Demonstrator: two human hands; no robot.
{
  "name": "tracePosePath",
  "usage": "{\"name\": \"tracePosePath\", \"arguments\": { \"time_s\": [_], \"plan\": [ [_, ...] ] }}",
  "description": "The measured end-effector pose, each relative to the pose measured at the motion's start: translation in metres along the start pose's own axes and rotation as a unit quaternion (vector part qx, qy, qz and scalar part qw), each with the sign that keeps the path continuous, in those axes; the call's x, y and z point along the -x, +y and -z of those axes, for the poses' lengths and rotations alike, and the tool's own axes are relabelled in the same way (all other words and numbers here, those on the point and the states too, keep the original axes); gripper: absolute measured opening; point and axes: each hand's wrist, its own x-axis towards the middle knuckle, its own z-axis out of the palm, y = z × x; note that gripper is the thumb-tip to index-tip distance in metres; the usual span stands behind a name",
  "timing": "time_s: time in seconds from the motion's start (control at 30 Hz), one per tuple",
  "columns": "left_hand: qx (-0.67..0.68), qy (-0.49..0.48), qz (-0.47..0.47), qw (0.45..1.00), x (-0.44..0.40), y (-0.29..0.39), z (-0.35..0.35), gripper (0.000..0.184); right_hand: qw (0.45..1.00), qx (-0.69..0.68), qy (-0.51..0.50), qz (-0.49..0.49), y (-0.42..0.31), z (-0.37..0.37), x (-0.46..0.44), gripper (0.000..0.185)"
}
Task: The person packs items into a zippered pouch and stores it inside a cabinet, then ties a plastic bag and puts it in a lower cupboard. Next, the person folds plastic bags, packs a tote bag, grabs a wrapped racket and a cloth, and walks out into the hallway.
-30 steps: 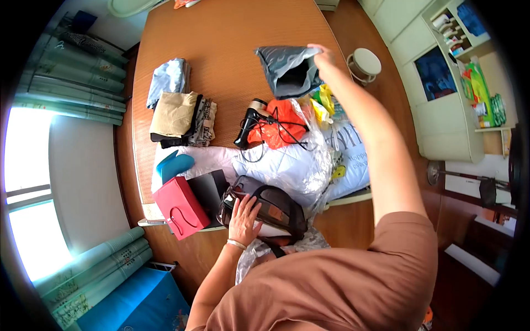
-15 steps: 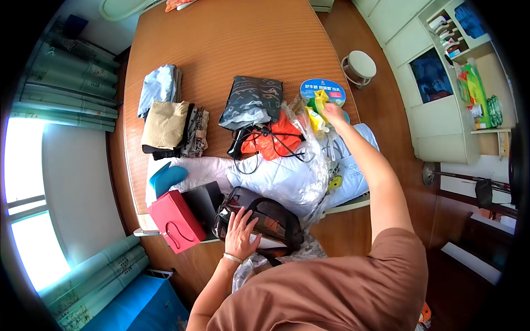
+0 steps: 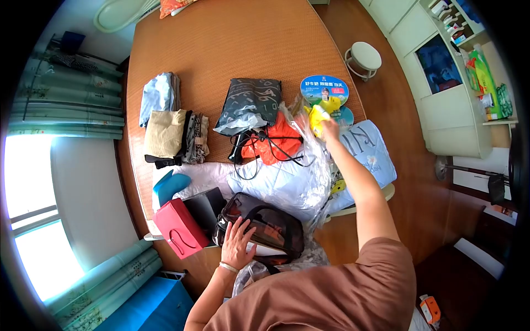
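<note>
Yellow bag (image 3: 316, 122) is pinched in the right hand (image 3: 330, 131), near the right edge of the bed (image 3: 248, 38). The left hand (image 3: 237, 248), fingers spread apart, lies on a black bag (image 3: 284, 223) at the near edge. A blue card (it has white writing) is just past the yellow bag.

At the bed (image 3: 237, 44)
The left hand (image 3: 236, 251) lies on a black bag (image 3: 276, 220); the right hand (image 3: 330, 131) grips yellow plastic (image 3: 318, 117).
</note>
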Motion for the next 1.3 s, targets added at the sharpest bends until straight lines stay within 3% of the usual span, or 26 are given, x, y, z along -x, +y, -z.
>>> {"name": "tracePosePath", "arguments": {
  "time_s": [0.07, 0.2, 0.27, 0.33, 0.4, 0.5, 0.53, 0.6, 0.63, 0.67, 0.8, 0.93, 1.0, 1.03, 1.17, 1.23, 1.3],
  "plan": [
    [0.012, 0.005, -0.004, 1.000, -0.004, 0.001, 0.004, 0.055, 0.992, -0.116, 0.022, -0.035, -0.020, 0.035, -0.003, 0.028],
    [0.052, 0.048, 0.002, 0.997, -0.014, 0.007, 0.009, 0.048, 0.906, -0.381, -0.152, -0.108, -0.083, 0.113, 0.045, 0.042],
    [0.117, 0.113, 0.011, 0.987, -0.022, 0.011, 0.009, 0.043, 0.885, -0.402, -0.168, -0.165, -0.098, 0.132, 0.091, 0.045],
    [0.210, 0.139, 0.022, 0.968, -0.037, 0.021, 0.009, 0.036, 0.859, -0.425, -0.193, -0.209, -0.099, 0.137, 0.140, 0.044],
    [0.484, 0.045, 0.120, 0.865, -0.056, 0.024, -0.001, 0.042, 0.801, -0.467, -0.264, -0.266, -0.077, 0.134, 0.180, 0.045],
    [0.746, -0.059, 0.231, 0.622, -0.094, 0.042, 0.002, 0.064, 0.794, -0.382, -0.361, -0.306, -0.081, 0.105, 0.259, 0.049],
    [0.745, -0.060, 0.234, 0.621, -0.103, 0.046, 0.004, 0.064, 0.786, -0.343, -0.410, -0.312, -0.084, 0.097, 0.281, 0.047],
    [0.807, -0.103, 0.278, 0.510, -0.117, 0.053, 0.008, 0.057, 0.786, -0.206, -0.508, -0.287, -0.084, 0.090, 0.299, 0.041],
    [0.754, -0.067, 0.269, 0.596, -0.118, 0.059, 0.016, 0.045, 0.801, -0.148, -0.533, -0.227, -0.080, 0.091, 0.300, 0.040],
    [0.766, -0.074, 0.242, 0.591, -0.117, 0.053, 0.014, 0.035, 0.811, -0.090, -0.553, -0.166, -0.076, 0.093, 0.301, 0.039],
    [0.832, -0.028, 0.256, 0.492, -0.109, 0.020, -0.010, 0.030, 0.802, -0.056, -0.590, -0.074, -0.083, 0.111, 0.295, 0.037],
    [0.844, -0.009, 0.251, 0.474, -0.096, 0.003, -0.002, 0.033, 0.845, -0.235, -0.413, -0.245, -0.055, 0.148, 0.264, 0.036],
    [0.866, -0.051, 0.280, 0.410, -0.086, -0.005, 0.009, 0.038, 0.837, -0.338, -0.267, -0.338, -0.045, 0.162, 0.246, 0.039],
    [0.868, -0.040, 0.281, 0.407, -0.081, -0.006, 0.014, 0.043, 0.813, -0.380, -0.260, -0.356, -0.042, 0.169, 0.239, 0.041],
    [0.918, -0.016, 0.241, 0.313, -0.074, 0.023, 0.046, 0.050, 0.798, -0.369, -0.310, -0.362, -0.008, 0.173, 0.219, 0.042],
    [0.932, -0.035, 0.201, 0.299, -0.073, 0.024, 0.046, 0.050, 0.740, -0.320, -0.431, -0.406, -0.009, 0.151, 0.226, 0.050],
    [0.952, -0.053, 0.167, 0.251, -0.069, 0.033, 0.050, 0.048, 0.767, -0.217, -0.537, -0.276, -0.032, 0.121, 0.249, 0.054]
  ]
}}
